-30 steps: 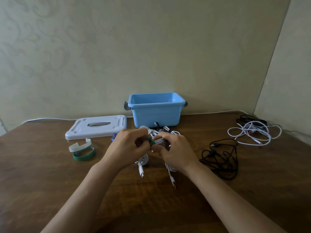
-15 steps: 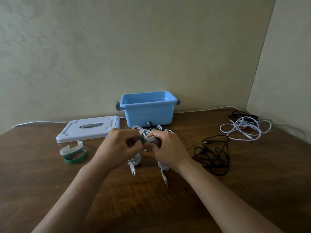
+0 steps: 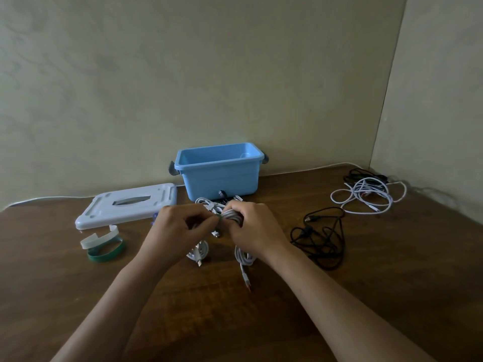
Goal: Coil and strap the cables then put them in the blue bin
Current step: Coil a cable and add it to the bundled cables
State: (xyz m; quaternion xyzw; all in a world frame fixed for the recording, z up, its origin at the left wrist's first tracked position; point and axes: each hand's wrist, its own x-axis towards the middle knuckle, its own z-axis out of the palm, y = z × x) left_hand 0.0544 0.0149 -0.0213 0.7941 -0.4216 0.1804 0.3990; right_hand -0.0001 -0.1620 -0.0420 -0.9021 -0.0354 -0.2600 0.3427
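A coiled white cable [image 3: 231, 215] is held above the table in front of the blue bin [image 3: 219, 170]. My right hand [image 3: 254, 229] grips the coil's middle. My left hand [image 3: 177, 231] pinches a green strap [image 3: 219, 219] that wraps around the coil. Loops and plug ends of the white cable hang down to the table below both hands. The bin stands open against the wall, and its inside looks empty from here.
The bin's white lid [image 3: 125, 205] lies at the left. A white strap [image 3: 99, 239] and a green strap [image 3: 105, 253] lie in front of it. A loose black cable [image 3: 320, 237] lies right of my hands, a tangled white cable [image 3: 366, 195] farther right.
My hands have stayed together on the coil and strap, with small finger shifts. The camera view has drifted, so everything sits slightly differently in the frame.
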